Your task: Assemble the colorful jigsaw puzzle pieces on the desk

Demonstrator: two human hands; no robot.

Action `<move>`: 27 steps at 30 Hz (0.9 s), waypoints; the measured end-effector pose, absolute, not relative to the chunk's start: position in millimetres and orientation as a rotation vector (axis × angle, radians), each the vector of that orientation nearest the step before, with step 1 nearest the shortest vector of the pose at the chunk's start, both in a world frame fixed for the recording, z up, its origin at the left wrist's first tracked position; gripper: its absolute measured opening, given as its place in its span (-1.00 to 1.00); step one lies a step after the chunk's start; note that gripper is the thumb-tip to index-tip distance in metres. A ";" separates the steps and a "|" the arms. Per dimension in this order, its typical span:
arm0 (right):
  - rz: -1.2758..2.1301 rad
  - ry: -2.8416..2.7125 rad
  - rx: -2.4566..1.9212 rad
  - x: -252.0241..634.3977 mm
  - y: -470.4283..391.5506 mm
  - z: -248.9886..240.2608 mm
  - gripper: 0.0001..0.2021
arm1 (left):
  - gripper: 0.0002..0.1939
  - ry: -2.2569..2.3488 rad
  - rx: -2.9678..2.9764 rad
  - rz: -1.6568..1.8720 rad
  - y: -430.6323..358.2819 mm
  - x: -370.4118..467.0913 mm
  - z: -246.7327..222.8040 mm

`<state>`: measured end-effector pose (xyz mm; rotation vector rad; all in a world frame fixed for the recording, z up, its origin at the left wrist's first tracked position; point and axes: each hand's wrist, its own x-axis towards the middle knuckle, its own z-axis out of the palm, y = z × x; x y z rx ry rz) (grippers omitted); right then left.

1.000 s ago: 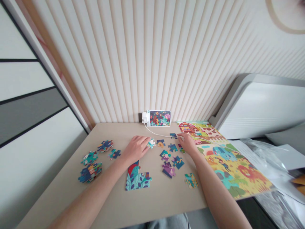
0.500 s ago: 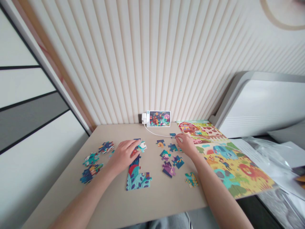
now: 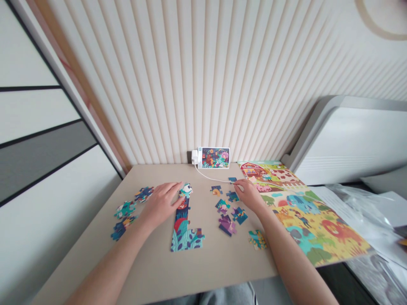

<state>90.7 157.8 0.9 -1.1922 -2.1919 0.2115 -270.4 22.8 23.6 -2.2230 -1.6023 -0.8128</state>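
My left hand (image 3: 163, 199) has its thumb and index finger at the edges of a white and teal puzzle piece (image 3: 186, 190). This piece lies at the top of a joined puzzle strip (image 3: 181, 224), whose lower end turns right into a leafy teal part. My right hand (image 3: 248, 192) rests farther right with thumb and index finger pinched together. Its fingertips meet a white cable (image 3: 211, 179) beside a dark blue puzzle piece (image 3: 232, 180); what they pinch is too small to make out. Several loose pieces (image 3: 239, 215) lie between the hands.
More loose pieces (image 3: 124, 209) lie left of my left forearm. A picture card (image 3: 215, 158) leans against the ribbed wall beside a white charger (image 3: 194, 157). Finished animal puzzles (image 3: 299, 216) cover the table's right side. Plastic wrapping (image 3: 359, 203) lies beyond the right edge.
The white and teal piece has shifted and turned to line up with the strip's top. My left fingers have drawn back left, uncovering the strip. My right hand stays almost in place.
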 end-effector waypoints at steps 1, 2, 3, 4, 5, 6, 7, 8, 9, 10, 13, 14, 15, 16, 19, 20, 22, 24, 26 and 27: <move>0.213 -2.191 -1.192 90.7 157.8 0.7 -0.76 | -0.56 -1.605 -2.226 -0.810 23.0 -269.8 23.7; 0.213 -2.190 -1.192 90.8 157.6 0.8 -0.76 | -0.56 -1.605 -2.230 -0.806 23.1 -269.2 23.9; 0.213 -2.190 -1.193 90.8 157.3 1.0 -0.76 | -0.57 -1.604 -2.238 -0.801 23.1 -268.6 24.1; 0.212 -2.193 -1.191 90.8 156.9 1.3 -0.76 | -0.57 -1.602 -2.248 -0.795 23.1 -267.8 24.3; 0.212 -2.197 -1.189 90.9 156.4 1.6 -0.76 | -0.57 -1.600 -2.259 -0.788 22.9 -267.0 24.4; 0.211 -2.198 -1.188 91.0 156.0 1.7 -0.76 | -0.58 -1.600 -2.268 -0.781 22.7 -266.2 24.4; 0.211 -2.200 -1.188 91.0 155.6 1.8 -0.76 | -0.58 -1.600 -2.278 -0.771 22.5 -265.4 24.3; 0.210 -2.200 -1.189 91.1 155.2 1.9 -0.77 | -0.58 -1.598 -2.286 -0.762 22.3 -264.7 24.1; 0.210 -2.200 -1.191 91.0 155.0 1.9 -0.77 | -0.57 -1.596 -2.291 -0.756 22.1 -264.1 23.9; 0.211 -2.202 -1.193 91.0 154.8 1.9 -0.76 | -0.57 -1.592 -2.294 -0.753 21.9 -263.6 23.5; 0.217 -2.219 -1.202 90.6 154.4 2.4 -0.76 | -0.57 -1.573 -2.301 -0.757 21.6 -262.7 22.8; 0.219 -2.225 -1.205 90.4 154.3 2.7 -0.76 | -0.57 -1.569 -2.304 -0.757 21.4 -262.4 22.8; 0.222 -2.229 -1.207 90.3 154.2 2.8 -0.77 | -0.57 -1.564 -2.309 -0.756 21.2 -262.2 22.9; 0.224 -2.231 -1.208 90.1 154.1 2.9 -0.77 | -0.57 -1.558 -2.315 -0.756 21.0 -262.0 23.1; 0.226 -2.235 -1.207 89.9 154.2 2.4 -0.77 | -0.58 -1.539 -2.332 -0.770 20.1 -261.0 23.7; 0.225 -2.236 -1.206 89.8 154.2 2.2 -0.77 | -0.58 -1.530 -2.338 -0.775 19.9 -260.6 23.8; 0.223 -2.239 -1.204 89.7 153.9 2.0 -0.77 | -0.59 -1.509 -2.353 -0.780 19.6 -259.9 23.9; 0.224 -2.238 -1.201 89.6 153.2 2.5 -0.77 | -0.59 -1.492 -2.374 -0.771 19.6 -259.3 24.0; 0.225 -2.238 -1.201 89.4 152.0 3.6 -0.77 | -0.59 -1.484 -2.395 -0.755 19.8 -259.2 23.8; 0.226 -2.241 -1.202 89.3 151.4 4.2 -0.77 | -0.59 -1.484 -2.401 -0.750 19.8 -259.3 23.7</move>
